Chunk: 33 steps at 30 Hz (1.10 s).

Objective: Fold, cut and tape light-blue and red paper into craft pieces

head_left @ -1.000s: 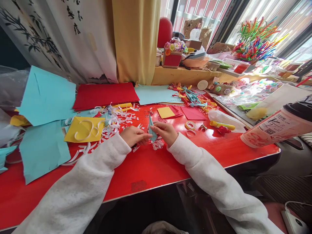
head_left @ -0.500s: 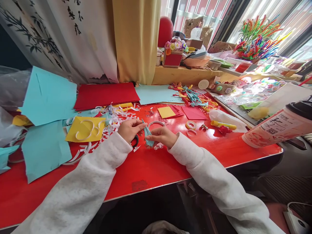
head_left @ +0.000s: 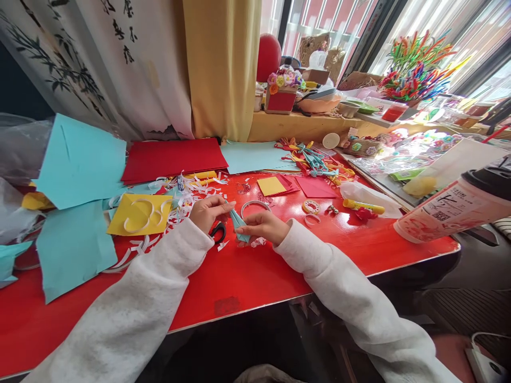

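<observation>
Paper [head_left: 237, 218], blue and folded, pointed toward eleven o'clock over the red table [head_left: 259, 276], tip pinched by the left hand [head_left: 206, 213], wide end by the right hand [head_left: 266, 226], probably to steady its folds; a black handle [head_left: 222, 232] lay at nine.

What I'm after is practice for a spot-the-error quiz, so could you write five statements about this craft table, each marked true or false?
1. The left hand and right hand both hold the folded light-blue paper. True.
2. The yellow sheet lies right of the hands. False: it lies to their left.
3. The cup has a black lid. True.
4. The balloon near the window is green. False: it is red.
5. The yellow tube is in the right hand. False: it lies on the right part of the table.
</observation>
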Each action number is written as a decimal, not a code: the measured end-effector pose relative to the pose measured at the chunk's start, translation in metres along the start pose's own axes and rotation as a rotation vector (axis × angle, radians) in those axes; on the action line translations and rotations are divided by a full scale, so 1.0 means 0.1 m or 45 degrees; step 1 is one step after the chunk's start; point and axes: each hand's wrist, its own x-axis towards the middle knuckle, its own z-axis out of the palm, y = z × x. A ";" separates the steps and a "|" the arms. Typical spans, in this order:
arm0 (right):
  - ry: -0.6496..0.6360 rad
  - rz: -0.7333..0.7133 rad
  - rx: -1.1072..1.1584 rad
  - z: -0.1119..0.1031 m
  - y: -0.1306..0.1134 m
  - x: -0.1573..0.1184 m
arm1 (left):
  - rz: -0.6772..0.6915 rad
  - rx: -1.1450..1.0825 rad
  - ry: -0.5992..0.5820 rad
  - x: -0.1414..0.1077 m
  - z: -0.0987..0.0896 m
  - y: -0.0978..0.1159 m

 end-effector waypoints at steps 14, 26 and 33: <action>0.066 -0.138 0.168 -0.20 -0.11 -0.06 | 0.208 0.309 0.048 0.18 0.20 0.13; 0.434 -0.253 0.337 -0.36 -0.14 -0.09 | 0.201 0.181 -0.062 0.24 0.38 0.08; 0.315 -0.282 0.347 -0.38 -0.11 -0.08 | 0.124 0.075 -0.079 0.21 0.38 0.09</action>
